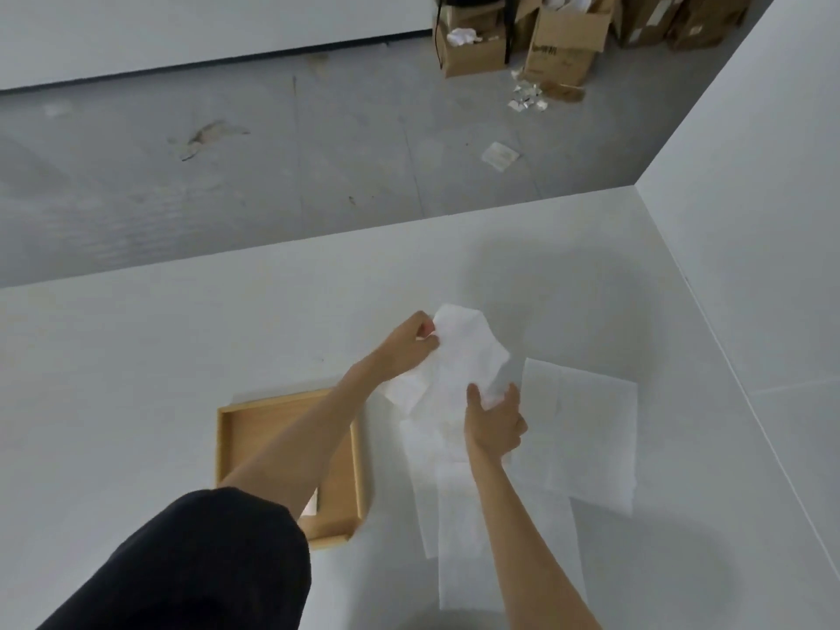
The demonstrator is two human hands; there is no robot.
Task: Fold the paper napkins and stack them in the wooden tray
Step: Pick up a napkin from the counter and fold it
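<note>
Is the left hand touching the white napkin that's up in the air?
Touching. The head view shows the left hand pinching the lifted napkin's upper edge between fingers and thumb.

On the table (pixel 136 356), the wooden tray (pixel 225 447) sits left under my left forearm, flat napkins (pixel 591 438) right, cardboard boxes (pixel 563 43) far behind.

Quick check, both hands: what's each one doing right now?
Left hand: closed, pinching the lifted napkin at its far edge.
Right hand: closed on the same napkin's near edge.
</note>
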